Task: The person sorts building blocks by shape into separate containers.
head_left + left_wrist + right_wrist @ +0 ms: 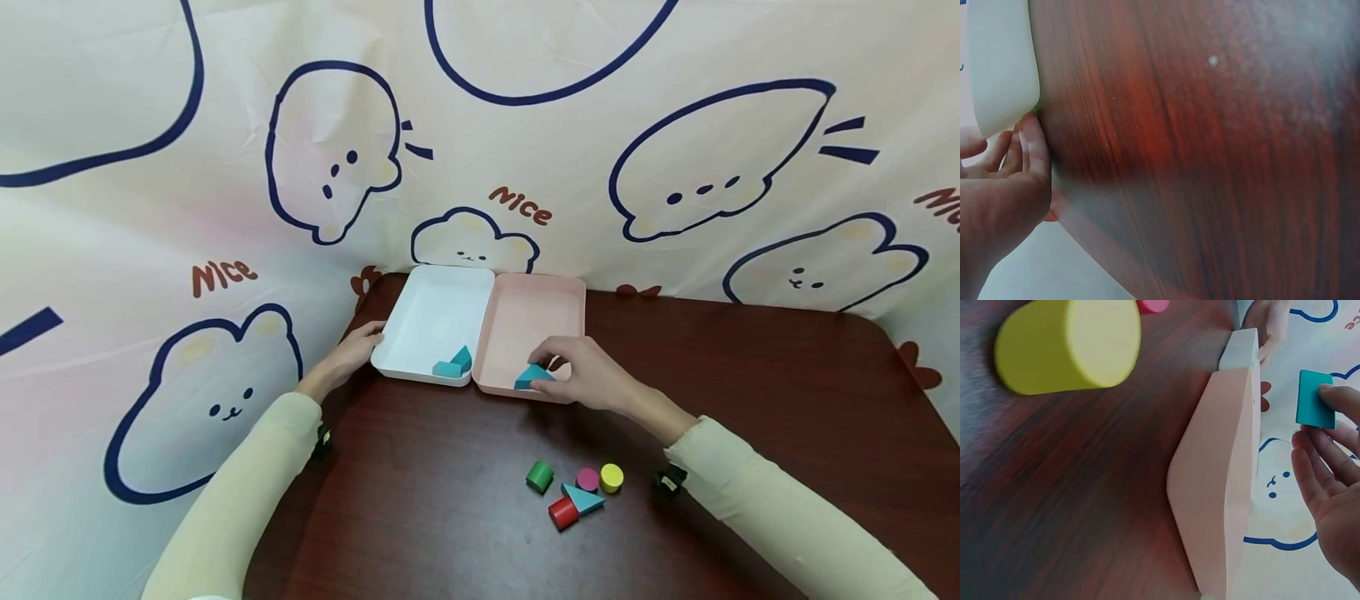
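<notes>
My right hand (588, 371) pinches a blue triangular block (531, 377) between thumb and fingers, over the near part of the pink tray (528, 296). In the right wrist view, the held block (1315, 400) shows a flat rectangular face and stands above the tray's rim. At the outer left side of the white tray (442, 304), my left hand (358, 346) holds the edge. The left wrist view has the fingertips of that hand (1013, 162) against the tray wall (1004, 69), thumb near the rim. Two blue blocks (453, 364) lie in the white tray's near right corner.
On the brown table (420, 500), nearer me, lie a green cylinder (539, 476), a magenta cylinder (587, 479), a yellow cylinder (611, 477), a red cylinder (563, 512) and another blue triangular block (583, 499). Both trays stand side by side against a printed cloth (570, 167).
</notes>
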`<state>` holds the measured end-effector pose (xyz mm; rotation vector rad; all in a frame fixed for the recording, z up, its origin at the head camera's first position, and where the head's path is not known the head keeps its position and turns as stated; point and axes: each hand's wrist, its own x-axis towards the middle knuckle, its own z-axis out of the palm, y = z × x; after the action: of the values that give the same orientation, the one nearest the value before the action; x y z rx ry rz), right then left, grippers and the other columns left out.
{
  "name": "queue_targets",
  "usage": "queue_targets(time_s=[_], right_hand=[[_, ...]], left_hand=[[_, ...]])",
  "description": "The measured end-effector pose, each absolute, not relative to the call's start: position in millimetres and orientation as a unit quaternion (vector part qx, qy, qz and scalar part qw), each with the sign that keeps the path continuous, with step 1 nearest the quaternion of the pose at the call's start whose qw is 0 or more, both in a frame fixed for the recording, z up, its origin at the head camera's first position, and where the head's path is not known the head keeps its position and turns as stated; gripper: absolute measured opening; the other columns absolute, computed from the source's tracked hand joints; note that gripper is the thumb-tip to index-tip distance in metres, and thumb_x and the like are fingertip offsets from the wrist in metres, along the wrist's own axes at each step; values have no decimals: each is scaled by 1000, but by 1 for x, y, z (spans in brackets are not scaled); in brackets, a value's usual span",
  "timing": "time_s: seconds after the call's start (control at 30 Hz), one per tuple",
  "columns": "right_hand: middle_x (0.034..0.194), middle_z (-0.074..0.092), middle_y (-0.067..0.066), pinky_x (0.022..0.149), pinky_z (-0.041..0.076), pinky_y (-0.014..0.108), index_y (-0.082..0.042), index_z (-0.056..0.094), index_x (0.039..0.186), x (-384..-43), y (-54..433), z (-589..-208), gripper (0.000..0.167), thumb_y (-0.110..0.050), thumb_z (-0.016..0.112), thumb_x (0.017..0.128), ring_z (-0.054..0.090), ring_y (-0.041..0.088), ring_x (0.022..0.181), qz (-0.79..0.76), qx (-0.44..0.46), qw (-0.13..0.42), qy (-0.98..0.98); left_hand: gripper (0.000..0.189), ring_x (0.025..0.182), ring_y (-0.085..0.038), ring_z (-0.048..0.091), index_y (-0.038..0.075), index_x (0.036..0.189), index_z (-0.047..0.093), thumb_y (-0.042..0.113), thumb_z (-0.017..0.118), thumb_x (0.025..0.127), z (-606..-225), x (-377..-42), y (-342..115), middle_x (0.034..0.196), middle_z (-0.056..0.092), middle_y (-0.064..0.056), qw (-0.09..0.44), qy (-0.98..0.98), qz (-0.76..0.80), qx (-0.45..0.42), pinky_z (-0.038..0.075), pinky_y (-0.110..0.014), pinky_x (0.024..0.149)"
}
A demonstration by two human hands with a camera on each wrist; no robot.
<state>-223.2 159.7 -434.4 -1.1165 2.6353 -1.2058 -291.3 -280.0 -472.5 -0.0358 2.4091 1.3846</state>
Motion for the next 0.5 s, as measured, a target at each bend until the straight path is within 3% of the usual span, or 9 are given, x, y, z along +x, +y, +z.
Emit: queue_targets(time_s=[0.5], right_hand=[[104,74,-5,91,60,37,-12,75,114,-249,127,-414,27,-22,87,91,67,13,94,-390,-367,-10,844]], left_hand=[[56,153,-40,31,3,168,20,22,31,117,-471,-291,-278,168,31,-24,181,851,493,-11,24,-57,125]])
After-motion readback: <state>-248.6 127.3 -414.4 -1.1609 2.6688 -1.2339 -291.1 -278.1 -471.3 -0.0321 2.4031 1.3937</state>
